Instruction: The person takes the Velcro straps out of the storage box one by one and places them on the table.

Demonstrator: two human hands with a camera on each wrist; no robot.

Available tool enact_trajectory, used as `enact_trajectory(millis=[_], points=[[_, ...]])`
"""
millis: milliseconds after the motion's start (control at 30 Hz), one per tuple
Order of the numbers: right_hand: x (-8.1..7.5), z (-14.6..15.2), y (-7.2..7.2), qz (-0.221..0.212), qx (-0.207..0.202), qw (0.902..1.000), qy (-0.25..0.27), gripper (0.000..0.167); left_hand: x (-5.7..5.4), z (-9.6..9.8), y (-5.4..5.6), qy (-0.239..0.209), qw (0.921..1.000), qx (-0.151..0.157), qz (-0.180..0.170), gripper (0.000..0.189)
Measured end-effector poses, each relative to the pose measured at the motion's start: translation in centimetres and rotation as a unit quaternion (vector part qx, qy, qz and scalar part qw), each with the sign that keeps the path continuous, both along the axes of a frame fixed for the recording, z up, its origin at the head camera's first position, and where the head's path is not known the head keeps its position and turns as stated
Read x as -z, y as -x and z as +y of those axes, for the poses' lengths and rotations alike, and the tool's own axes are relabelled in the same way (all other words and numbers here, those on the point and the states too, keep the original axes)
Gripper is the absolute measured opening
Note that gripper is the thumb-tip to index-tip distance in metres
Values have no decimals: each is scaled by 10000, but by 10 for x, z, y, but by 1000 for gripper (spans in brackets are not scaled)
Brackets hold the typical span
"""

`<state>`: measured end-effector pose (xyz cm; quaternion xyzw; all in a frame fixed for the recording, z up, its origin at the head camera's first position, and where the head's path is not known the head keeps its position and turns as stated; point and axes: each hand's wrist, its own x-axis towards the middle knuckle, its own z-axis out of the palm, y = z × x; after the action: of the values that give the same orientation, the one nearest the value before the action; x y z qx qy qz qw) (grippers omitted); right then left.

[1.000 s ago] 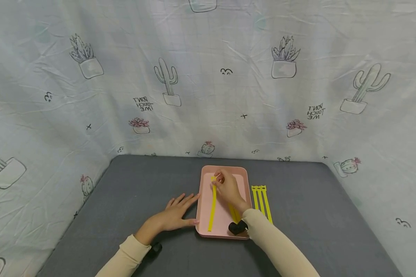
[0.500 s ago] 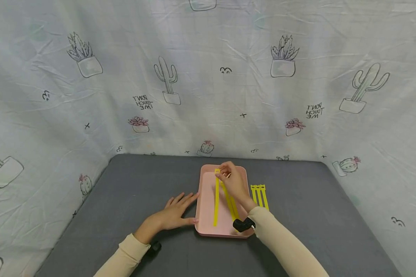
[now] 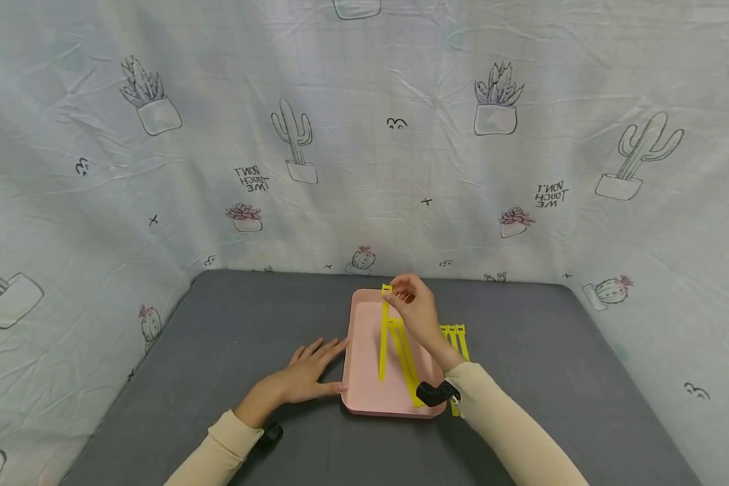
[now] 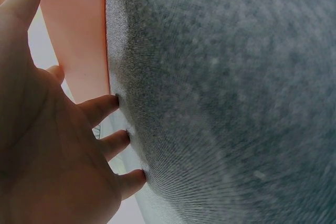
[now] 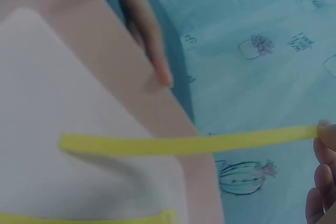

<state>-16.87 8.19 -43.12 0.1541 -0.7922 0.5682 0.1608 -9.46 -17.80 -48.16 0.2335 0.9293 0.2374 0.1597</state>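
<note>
In the head view, my right hand (image 3: 419,312) pinches the slotted head of a yellow cable tie (image 3: 383,344), a flat strap type. The right wrist view has the held cable tie (image 5: 194,144) stretching from my fingertips (image 5: 326,135) over the pink tray (image 5: 97,45), its free end above a shadow. Other yellow cable ties (image 3: 408,364) lie slanted in the tray (image 3: 360,364), close together. My left hand (image 3: 304,379) spreads its fingers at the tray's left side, thumb and a fingertip touching the rim. Its other fingertips meet the grey surface in the left wrist view.
Several more yellow cable ties (image 3: 455,335) lie side by side right of the tray, partly hidden by my right forearm. A dark grey tabletop (image 3: 249,324) surrounds the tray. Behind stands a pale curtain (image 3: 352,135) printed with cacti.
My right hand has lifted the cable tie and carried it right and toward the tray's far edge. The ties lying in the tray show more now. My left hand stays put.
</note>
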Motion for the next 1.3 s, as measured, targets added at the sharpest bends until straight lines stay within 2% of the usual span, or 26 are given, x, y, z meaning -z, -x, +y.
enact_trajectory(millis=[233, 500, 700, 867, 1000, 1100, 1200, 1300], points=[[-27, 7, -6, -66, -148, 9997, 185, 30, -1, 0, -1, -90, 10000, -13, 25, 87], [-66, 31, -18, -72, -209, 9991, 374, 32, 0, 0, -1, -132, 9999, -42, 31, 87], [-75, 59, -19, -79, -193, 9982, 555, 32, 0, -1, 0, -147, 9999, -26, 8, 87], [-80, 86, -23, -267, -260, 9983, 454, 27, 0, -1, -1, -149, 9999, -26, 5, 87], [-84, 108, -30, -547, -204, 9980, 230, 26, 1, -1, 0, -151, 9999, -8, -2, 86], [-84, 124, -37, -940, -36, 9955, -91, 34, 1, -1, 0, -142, 9999, -8, 5, 86], [-81, 139, -43, -1568, 83, 9858, -599, 39, 1, -1, 0, -126, 9999, -4, 15, 87], [-71, 155, -47, -2209, -23, 9695, -1060, 40, 1, -1, 0, -109, 9999, 10, 13, 87]])
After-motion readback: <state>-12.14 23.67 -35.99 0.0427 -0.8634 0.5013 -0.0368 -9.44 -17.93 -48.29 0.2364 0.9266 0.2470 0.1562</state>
